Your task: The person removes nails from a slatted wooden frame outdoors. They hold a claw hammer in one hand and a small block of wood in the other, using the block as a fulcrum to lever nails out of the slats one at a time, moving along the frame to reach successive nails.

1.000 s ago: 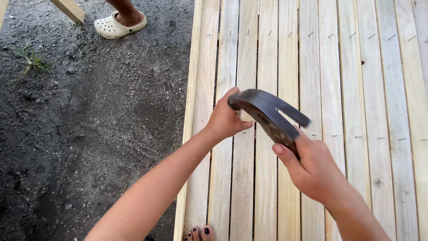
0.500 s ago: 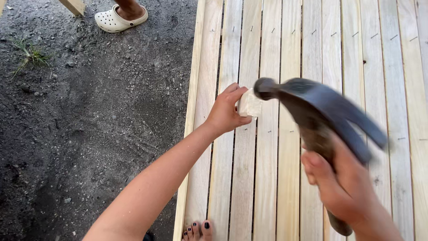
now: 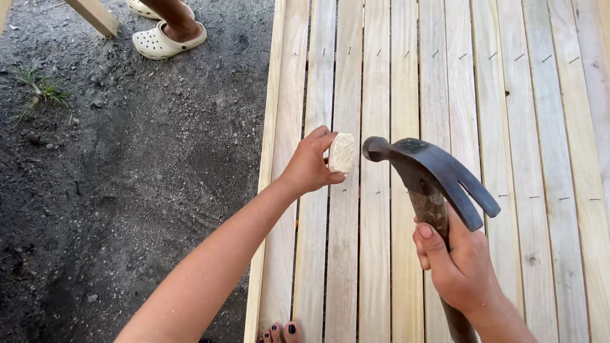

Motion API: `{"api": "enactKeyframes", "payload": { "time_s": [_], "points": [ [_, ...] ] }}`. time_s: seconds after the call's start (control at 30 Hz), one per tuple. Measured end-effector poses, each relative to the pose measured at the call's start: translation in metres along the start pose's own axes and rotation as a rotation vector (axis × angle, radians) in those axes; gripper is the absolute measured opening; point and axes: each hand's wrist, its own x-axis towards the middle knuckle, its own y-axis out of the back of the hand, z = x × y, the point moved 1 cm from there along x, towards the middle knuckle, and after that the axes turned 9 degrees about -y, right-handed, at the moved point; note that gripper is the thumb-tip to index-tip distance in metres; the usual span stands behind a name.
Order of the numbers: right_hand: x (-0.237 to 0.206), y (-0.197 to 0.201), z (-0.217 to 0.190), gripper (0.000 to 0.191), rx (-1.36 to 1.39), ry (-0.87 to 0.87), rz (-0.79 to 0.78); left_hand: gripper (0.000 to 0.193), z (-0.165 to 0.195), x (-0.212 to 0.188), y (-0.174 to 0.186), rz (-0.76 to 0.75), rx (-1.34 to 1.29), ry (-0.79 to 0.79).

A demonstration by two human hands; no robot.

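My left hand (image 3: 309, 164) grips a small pale wooden block (image 3: 342, 152) and holds it upright against the slats of a light wooden panel (image 3: 445, 95). My right hand (image 3: 459, 262) is closed around the wooden handle of a dark steel claw hammer (image 3: 427, 174). The hammer head is raised just right of the block, its face pointing left toward it with a small gap between them.
The slatted panel lies on dark gravelly soil (image 3: 127, 159) and its left edge runs down the middle of the view. Another person's foot in a white clog (image 3: 166, 39) stands at the top left beside a wooden leg (image 3: 94, 15). My own toes (image 3: 278, 331) show at the bottom edge.
The hammer has swung back up and left from its blurred position, so its face is close to the block again. My left hand has stayed on the block.
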Motion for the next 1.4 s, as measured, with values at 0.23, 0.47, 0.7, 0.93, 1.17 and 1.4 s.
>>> {"api": "enactKeyframes", "payload": {
  "time_s": [0.23, 0.47, 0.7, 0.93, 1.17, 1.4],
  "points": [
    [-0.013, -0.004, -0.007, 0.029, 0.148, -0.086, -0.041, 0.051, 0.004, 0.002, 0.003, -0.108, -0.014, -0.005],
    [-0.029, -0.005, -0.030, 0.036, 0.079, 0.349, 0.016, 0.054, 0.004, 0.006, -0.001, -0.110, 0.069, -0.028],
    [-0.007, -0.004, -0.008, 0.033, -0.023, -0.045, 0.022, 0.056, 0.004, 0.006, 0.003, -0.146, 0.111, -0.053],
    [-0.003, -0.033, 0.042, 0.029, 0.167, -0.275, 0.070, 0.083, 0.001, 0.011, 0.031, -0.259, -0.046, -0.138],
    [-0.004, -0.060, 0.074, 0.030, 0.083, -0.325, 0.024, 0.068, 0.005, 0.002, 0.032, -0.199, -0.006, 0.029],
    [0.000, -0.062, 0.067, 0.034, -0.033, -0.358, 0.040, 0.065, 0.004, 0.002, 0.021, -0.133, 0.078, -0.091]
  ]
}}
